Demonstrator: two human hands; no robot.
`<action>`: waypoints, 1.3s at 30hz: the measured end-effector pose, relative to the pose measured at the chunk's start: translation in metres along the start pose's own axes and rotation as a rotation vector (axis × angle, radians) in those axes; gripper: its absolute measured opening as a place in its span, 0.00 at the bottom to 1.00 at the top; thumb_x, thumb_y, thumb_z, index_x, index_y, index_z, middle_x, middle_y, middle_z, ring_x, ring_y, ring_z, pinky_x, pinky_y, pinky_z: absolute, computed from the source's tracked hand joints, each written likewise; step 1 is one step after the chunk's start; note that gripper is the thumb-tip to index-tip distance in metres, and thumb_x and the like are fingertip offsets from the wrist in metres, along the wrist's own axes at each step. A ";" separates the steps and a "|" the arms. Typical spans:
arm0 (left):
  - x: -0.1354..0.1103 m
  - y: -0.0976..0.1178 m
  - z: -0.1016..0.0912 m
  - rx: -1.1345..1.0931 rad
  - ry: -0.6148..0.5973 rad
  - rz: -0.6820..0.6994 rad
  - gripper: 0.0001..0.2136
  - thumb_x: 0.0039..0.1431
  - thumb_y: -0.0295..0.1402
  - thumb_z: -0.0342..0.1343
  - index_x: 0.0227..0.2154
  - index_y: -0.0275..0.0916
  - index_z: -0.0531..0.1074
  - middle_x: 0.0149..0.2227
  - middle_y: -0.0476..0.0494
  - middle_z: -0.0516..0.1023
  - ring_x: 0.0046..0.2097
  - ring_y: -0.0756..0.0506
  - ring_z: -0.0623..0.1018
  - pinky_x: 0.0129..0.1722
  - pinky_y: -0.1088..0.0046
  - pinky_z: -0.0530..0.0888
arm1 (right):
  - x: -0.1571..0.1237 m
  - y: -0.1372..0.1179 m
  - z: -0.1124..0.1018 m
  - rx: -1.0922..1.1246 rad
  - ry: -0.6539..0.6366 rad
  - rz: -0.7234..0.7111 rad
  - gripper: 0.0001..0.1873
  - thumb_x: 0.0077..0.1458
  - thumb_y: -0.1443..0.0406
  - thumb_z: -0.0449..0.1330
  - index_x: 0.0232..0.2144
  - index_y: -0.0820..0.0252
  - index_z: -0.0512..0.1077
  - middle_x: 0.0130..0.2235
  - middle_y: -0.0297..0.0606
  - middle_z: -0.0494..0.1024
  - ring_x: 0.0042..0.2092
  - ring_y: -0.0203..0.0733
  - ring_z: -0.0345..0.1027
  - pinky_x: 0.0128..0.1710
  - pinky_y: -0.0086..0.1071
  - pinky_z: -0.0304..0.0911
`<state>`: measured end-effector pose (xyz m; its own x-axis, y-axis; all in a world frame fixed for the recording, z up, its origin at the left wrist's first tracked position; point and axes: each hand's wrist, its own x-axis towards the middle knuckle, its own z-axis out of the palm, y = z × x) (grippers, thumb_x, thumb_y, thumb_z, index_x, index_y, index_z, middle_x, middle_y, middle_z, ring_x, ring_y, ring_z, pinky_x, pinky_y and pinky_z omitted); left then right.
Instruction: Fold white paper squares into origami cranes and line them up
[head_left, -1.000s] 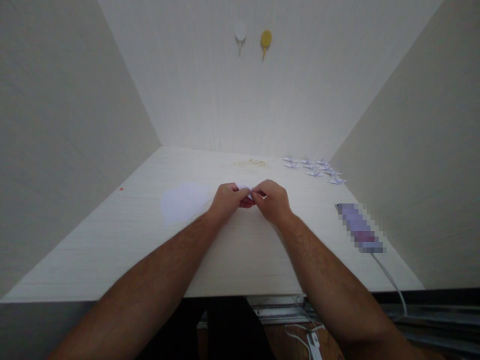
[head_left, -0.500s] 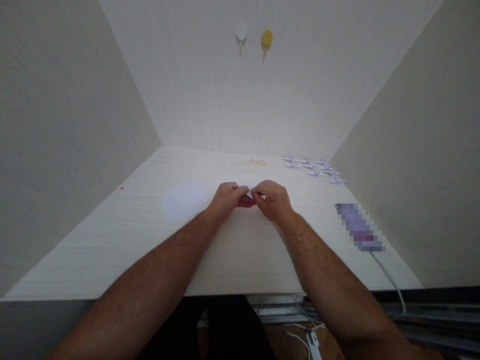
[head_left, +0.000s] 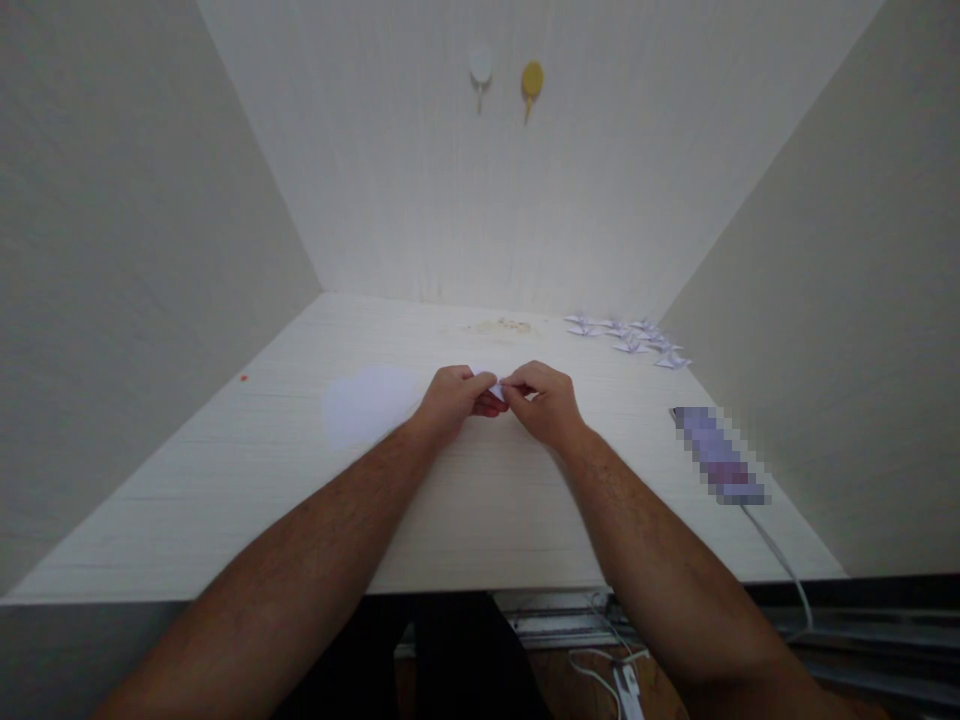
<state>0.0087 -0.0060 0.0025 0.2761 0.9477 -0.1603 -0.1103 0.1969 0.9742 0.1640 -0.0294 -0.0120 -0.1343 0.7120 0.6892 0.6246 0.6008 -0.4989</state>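
My left hand (head_left: 454,402) and my right hand (head_left: 546,402) meet at the middle of a pale wooden table (head_left: 225,490). Both pinch a small folded piece of white paper (head_left: 489,382) between thumbs and fingertips; most of it is hidden by the fingers. A stack of white paper sheets (head_left: 367,402) lies flat just left of my left hand.
Several small folded paper cranes (head_left: 628,336) sit at the back right of the table. A blurred flat device (head_left: 718,455) with a white cable (head_left: 784,565) lies near the right edge. Two wall hooks, white (head_left: 481,66) and yellow (head_left: 532,80), hang on the back wall.
The hands have barely moved; the fingers have shifted slightly on the small paper, which shows a little more at the fingertips.
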 end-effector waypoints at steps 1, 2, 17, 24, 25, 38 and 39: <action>0.000 0.000 0.000 0.010 0.001 0.004 0.07 0.47 0.31 0.59 0.23 0.33 0.68 0.21 0.38 0.77 0.24 0.46 0.78 0.25 0.73 0.75 | 0.000 0.000 0.001 0.021 0.019 0.026 0.06 0.53 0.68 0.59 0.26 0.58 0.75 0.28 0.36 0.76 0.30 0.36 0.68 0.31 0.30 0.63; 0.000 0.000 0.000 0.020 0.004 0.009 0.07 0.47 0.31 0.59 0.23 0.33 0.68 0.21 0.38 0.77 0.24 0.46 0.78 0.25 0.73 0.75 | 0.000 -0.001 0.002 0.037 0.031 0.049 0.06 0.52 0.68 0.59 0.25 0.58 0.75 0.28 0.36 0.76 0.30 0.36 0.68 0.31 0.30 0.63; 0.000 0.000 -0.004 0.096 -0.005 0.125 0.08 0.47 0.35 0.59 0.25 0.33 0.73 0.26 0.42 0.76 0.28 0.48 0.77 0.25 0.76 0.72 | 0.008 -0.009 0.004 0.530 -0.051 0.685 0.11 0.45 0.60 0.65 0.26 0.61 0.71 0.23 0.32 0.74 0.23 0.33 0.67 0.24 0.29 0.65; 0.004 -0.003 -0.008 0.110 0.032 0.150 0.07 0.45 0.34 0.62 0.25 0.35 0.73 0.22 0.47 0.73 0.25 0.51 0.72 0.22 0.77 0.67 | 0.007 -0.007 0.004 0.490 -0.077 0.665 0.09 0.47 0.62 0.64 0.24 0.61 0.70 0.21 0.30 0.73 0.22 0.32 0.66 0.23 0.28 0.66; 0.004 -0.003 -0.008 0.119 0.033 0.150 0.07 0.45 0.34 0.62 0.24 0.35 0.73 0.22 0.46 0.73 0.24 0.51 0.72 0.22 0.77 0.67 | 0.007 -0.007 0.005 0.494 -0.082 0.661 0.09 0.47 0.62 0.64 0.25 0.61 0.70 0.21 0.30 0.73 0.22 0.32 0.66 0.24 0.29 0.66; 0.009 -0.009 -0.010 0.237 0.052 0.194 0.07 0.48 0.35 0.59 0.24 0.35 0.73 0.20 0.46 0.73 0.21 0.51 0.71 0.22 0.76 0.67 | 0.004 -0.002 0.008 0.360 -0.157 0.559 0.08 0.52 0.62 0.60 0.26 0.61 0.71 0.22 0.31 0.72 0.22 0.33 0.66 0.24 0.29 0.67; 0.009 -0.009 -0.010 0.238 0.052 0.194 0.08 0.48 0.35 0.59 0.24 0.35 0.73 0.20 0.46 0.73 0.21 0.51 0.71 0.22 0.76 0.67 | 0.004 -0.001 0.008 0.362 -0.156 0.562 0.08 0.52 0.62 0.60 0.26 0.61 0.70 0.22 0.30 0.72 0.22 0.33 0.66 0.24 0.29 0.67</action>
<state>0.0026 0.0031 -0.0097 0.2217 0.9746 0.0305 0.0722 -0.0476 0.9963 0.1563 -0.0245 -0.0131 0.0084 0.9789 0.2042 0.3393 0.1893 -0.9214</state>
